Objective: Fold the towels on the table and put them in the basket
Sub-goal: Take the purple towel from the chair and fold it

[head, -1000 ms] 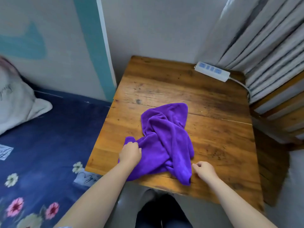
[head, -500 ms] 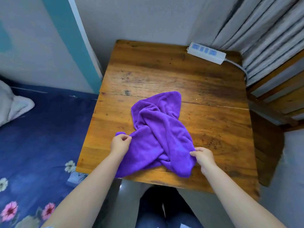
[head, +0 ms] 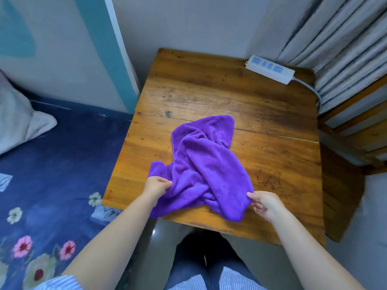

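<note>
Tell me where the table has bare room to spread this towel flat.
Bare wood lies between the towel and power strip, and along the table's right side. The near edge is crowded: left hand and right hand pinch the towel there.

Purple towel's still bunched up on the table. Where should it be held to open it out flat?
By its near edge, from the table's front side. The purple towel lies crumpled, its far end pointing away. The left hand and right hand already pinch that edge on either side; lifting and pulling apart there should probably spread it.
</note>
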The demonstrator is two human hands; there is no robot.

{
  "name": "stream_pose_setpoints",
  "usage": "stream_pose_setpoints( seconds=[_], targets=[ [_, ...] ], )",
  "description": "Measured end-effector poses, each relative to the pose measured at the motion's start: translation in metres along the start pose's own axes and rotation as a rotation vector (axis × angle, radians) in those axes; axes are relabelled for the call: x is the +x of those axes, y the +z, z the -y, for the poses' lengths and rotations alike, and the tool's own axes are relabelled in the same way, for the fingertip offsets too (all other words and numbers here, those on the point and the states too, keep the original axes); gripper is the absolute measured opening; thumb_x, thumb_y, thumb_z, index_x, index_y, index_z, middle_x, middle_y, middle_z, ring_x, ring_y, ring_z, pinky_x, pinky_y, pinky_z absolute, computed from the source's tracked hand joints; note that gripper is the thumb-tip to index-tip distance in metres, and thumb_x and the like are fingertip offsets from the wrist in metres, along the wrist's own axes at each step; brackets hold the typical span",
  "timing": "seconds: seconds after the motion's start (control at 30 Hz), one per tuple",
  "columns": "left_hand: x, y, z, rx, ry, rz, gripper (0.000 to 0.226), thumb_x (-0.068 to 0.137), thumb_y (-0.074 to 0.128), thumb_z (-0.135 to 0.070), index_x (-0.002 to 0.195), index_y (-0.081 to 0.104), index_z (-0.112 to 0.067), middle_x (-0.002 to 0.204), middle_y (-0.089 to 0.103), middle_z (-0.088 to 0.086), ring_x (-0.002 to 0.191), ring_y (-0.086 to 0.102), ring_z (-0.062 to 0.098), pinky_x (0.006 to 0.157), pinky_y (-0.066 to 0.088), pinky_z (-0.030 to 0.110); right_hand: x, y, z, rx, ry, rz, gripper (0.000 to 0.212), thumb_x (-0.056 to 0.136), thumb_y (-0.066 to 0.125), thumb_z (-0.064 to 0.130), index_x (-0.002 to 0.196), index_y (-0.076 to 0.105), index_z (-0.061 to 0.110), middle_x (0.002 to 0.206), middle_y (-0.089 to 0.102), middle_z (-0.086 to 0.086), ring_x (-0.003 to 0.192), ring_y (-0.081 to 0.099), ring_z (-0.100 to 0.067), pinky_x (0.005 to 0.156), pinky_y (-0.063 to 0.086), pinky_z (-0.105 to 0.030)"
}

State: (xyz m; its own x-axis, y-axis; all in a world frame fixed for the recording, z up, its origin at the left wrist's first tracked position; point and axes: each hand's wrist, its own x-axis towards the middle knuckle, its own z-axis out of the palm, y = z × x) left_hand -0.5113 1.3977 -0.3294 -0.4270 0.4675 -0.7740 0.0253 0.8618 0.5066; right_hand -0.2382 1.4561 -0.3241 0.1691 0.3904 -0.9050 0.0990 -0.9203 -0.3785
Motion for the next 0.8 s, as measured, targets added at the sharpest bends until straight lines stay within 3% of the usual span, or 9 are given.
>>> stream_pose_setpoints(
  seconds=[0.1,0.2,0.27,0.33,0.4,0.57,0.6,0.7,0.8],
  targets=[
    [0.004,0.001,-0.012,0.137,-0.085,0.026,0.034,0.087,0.052,-0.002,0.056,0.041,-0.010,0.039,0.038,0.002,0.042,0.031,0.015,0.041,0.019,0.020,0.000,-0.001,0.011,-0.136,-0.074,-0.070,0.023,0.084,0.059,-0.001,0.065,0.051,0.008,0.060,0.047,-0.008,0.051,0.038,-0.015,0.048,0.030,-0.020],
    [-0.002,-0.010,-0.038,0.307,-0.092,0.064,0.037,0.092,0.043,-0.001,0.056,0.034,-0.010,0.051,0.032,0.006,0.031,0.031,0.010,0.030,0.018,0.009,-0.005,-0.001,0.042,-0.315,-0.226,-0.161,0.022,0.082,0.062,0.000,0.061,0.055,0.005,0.057,0.047,-0.008,0.050,0.040,-0.019,0.048,0.031,-0.024],
    [-0.012,-0.023,-0.067,0.419,-0.072,0.061,0.038,0.094,0.036,0.000,0.057,0.034,-0.010,0.055,0.034,0.005,0.043,0.032,0.012,0.026,0.017,0.004,-0.013,0.001,0.076,-0.412,-0.361,-0.220,0.024,0.081,0.062,0.002,0.058,0.057,0.006,0.062,0.054,-0.012,0.058,0.048,-0.025,0.057,0.040,-0.028],
    [-0.016,-0.037,-0.102,0.421,-0.015,0.026,0.038,0.094,0.033,0.000,0.057,0.034,-0.010,0.056,0.032,0.005,0.047,0.028,0.013,0.026,0.018,0.006,-0.023,0.007,0.113,-0.522,-0.494,-0.274,0.011,0.081,0.062,0.006,0.077,0.069,-0.001,0.081,0.062,-0.020,0.081,0.059,-0.030,0.076,0.046,-0.032],
    [-0.014,-0.050,-0.142,0.231,0.075,-0.076,0.038,0.094,0.034,0.002,0.057,0.034,-0.010,0.056,0.031,0.005,0.048,0.026,0.015,0.032,0.021,0.011,-0.037,0.015,0.152,-0.499,-0.643,-0.322,0.021,0.082,0.062,0.008,0.096,0.069,-0.006,0.096,0.066,-0.023,0.098,0.061,-0.032,0.087,0.045,-0.034],
    [-0.034,-0.084,-0.241,-0.454,0.470,-0.248,0.033,0.093,0.031,0.002,0.070,0.049,-0.011,0.063,0.044,0.003,0.055,0.044,0.014,0.042,0.038,0.016,-0.097,0.029,0.257,-0.002,-1.039,-0.387,0.028,0.076,0.062,0.022,0.092,0.069,-0.001,0.078,0.060,-0.009,0.079,0.056,-0.023,0.087,0.051,-0.046],
    [-0.037,-0.091,-0.251,-0.538,0.564,-0.277,0.031,0.094,0.031,0.001,0.073,0.051,-0.010,0.065,0.047,0.002,0.061,0.048,0.018,0.050,0.044,0.017,-0.104,0.029,0.272,0.047,-1.084,-0.386,0.033,0.073,0.060,0.027,0.091,0.069,0.001,0.076,0.059,-0.007,0.076,0.054,-0.022,0.084,0.051,-0.046],
    [-0.048,-0.112,-0.277,-0.689,0.743,-0.402,0.032,0.092,0.033,0.001,0.071,0.050,-0.016,0.072,0.051,0.002,0.078,0.051,0.023,0.082,0.046,0.036,-0.143,0.026,0.302,0.146,-1.217,-0.396,0.029,0.079,0.056,0.022,0.095,0.067,0.000,0.079,0.056,-0.006,0.078,0.050,-0.020,0.073,0.044,-0.031],
    [-0.053,-0.126,-0.277,-0.815,0.733,-0.492,0.034,0.088,0.033,0.002,0.066,0.046,-0.020,0.076,0.053,0.004,0.087,0.052,0.023,0.090,0.047,0.039,-0.154,0.013,0.308,0.285,-1.300,-0.417,0.023,0.086,0.054,0.011,0.100,0.064,-0.004,0.084,0.055,-0.007,0.078,0.049,-0.016,0.061,0.037,-0.014]
  ],
)
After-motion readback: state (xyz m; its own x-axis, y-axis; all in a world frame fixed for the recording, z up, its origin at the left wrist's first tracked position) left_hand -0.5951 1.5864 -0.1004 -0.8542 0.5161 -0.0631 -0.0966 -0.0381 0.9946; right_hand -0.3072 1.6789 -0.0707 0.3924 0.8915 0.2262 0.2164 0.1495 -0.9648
